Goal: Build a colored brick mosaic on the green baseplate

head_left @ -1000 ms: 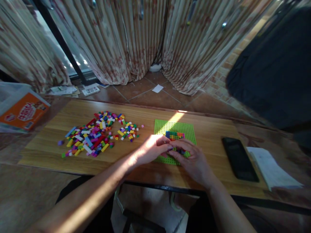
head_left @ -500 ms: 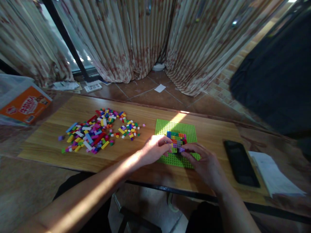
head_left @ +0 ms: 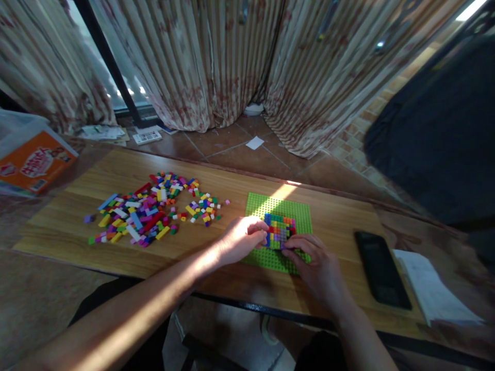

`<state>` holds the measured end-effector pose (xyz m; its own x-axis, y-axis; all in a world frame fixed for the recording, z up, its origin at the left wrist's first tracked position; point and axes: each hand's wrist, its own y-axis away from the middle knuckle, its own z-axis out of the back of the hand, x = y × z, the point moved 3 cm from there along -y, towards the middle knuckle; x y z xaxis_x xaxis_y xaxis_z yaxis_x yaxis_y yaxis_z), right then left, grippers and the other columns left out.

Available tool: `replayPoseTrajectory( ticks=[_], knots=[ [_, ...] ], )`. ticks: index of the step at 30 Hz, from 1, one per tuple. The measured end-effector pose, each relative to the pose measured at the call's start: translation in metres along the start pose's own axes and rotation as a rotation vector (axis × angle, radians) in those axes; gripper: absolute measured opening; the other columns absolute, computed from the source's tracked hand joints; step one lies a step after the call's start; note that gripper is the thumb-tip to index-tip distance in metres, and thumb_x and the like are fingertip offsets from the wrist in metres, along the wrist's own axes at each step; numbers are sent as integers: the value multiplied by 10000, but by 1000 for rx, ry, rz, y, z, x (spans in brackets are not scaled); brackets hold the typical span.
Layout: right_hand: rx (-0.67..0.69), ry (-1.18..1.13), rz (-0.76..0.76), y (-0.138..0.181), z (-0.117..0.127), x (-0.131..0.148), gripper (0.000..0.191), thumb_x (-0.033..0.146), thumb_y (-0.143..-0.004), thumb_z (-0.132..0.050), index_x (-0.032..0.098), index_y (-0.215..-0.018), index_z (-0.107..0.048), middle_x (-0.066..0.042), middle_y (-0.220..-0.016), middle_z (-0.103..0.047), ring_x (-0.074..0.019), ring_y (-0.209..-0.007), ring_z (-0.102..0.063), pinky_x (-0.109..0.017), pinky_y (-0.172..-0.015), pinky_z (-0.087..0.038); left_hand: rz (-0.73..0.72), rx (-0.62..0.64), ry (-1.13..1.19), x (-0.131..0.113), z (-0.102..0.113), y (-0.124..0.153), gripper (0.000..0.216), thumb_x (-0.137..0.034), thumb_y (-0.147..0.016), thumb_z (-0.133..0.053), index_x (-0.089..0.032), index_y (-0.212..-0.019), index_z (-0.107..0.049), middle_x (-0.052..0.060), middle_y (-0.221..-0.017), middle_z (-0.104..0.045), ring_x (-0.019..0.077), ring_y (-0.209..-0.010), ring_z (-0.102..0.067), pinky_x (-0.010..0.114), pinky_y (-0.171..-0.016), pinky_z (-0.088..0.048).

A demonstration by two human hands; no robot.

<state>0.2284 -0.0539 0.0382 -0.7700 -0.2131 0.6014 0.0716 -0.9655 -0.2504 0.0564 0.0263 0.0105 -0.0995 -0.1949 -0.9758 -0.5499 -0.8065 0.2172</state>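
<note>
A block of multicoloured toy bricks (head_left: 277, 230) sits on the light green studded baseplate (head_left: 296, 208). At its left edge, my left hand (head_left: 244, 238) has thumb and fingers pinched together against the blue side of the block. My right hand (head_left: 315, 257) is at the block's lower right corner, thumb and index finger closed on a small purple brick, mostly hidden by the fingertips. Whether that brick is pressed onto the studs cannot be made out. The fingers partly cover the block's right side.
A wide pile of loose bricks (head_left: 135, 214) lies on the left of the wooden table (head_left: 216, 180), with a smaller cluster (head_left: 203, 207) beside it. A black phone-like slab (head_left: 382, 270) and white paper (head_left: 433, 288) lie right. A plastic tub (head_left: 36, 159) stands far left.
My right fingertips have moved slightly left and down along the block's near right corner with the purple brick. My left hand has shifted a little left, uncovering the block's blue left side.
</note>
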Motion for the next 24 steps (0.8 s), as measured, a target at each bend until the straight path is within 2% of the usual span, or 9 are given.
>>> replayPoseTrajectory(
  ticks=[7, 13, 24],
  knots=[
    [-14, -13, -32, 3, -4, -8, 127, 330, -879, -614, 255, -828, -702, -42, -888, -663, -206, -846, -632, -357, -754, -537, -12, 4, -89, 0, 1, 0, 148, -210, -765, -542, -156, -856, -645, -23, -660, -617, 120, -604, -580, 227, -573, -485],
    [-6, -26, -37, 2, -5, -9, 155, 333, -882, -604, 260, -811, -720, -38, -869, -669, -196, -814, -639, -340, -731, -537, -77, 12, -315, -3, 3, 2, 200, -242, -801, -522, -162, -878, -688, -28, -606, -605, 125, -587, -560, 226, -557, -453],
    [6, -1, -81, -2, -5, -3, 133, 308, -868, -624, 259, -802, -728, -35, -860, -669, -202, -816, -641, -340, -734, -531, -130, -9, -407, -2, 3, 3, 237, -259, -825, -504, -165, -929, -695, -29, -609, -601, 125, -590, -551, 225, -553, -434]
  ],
)
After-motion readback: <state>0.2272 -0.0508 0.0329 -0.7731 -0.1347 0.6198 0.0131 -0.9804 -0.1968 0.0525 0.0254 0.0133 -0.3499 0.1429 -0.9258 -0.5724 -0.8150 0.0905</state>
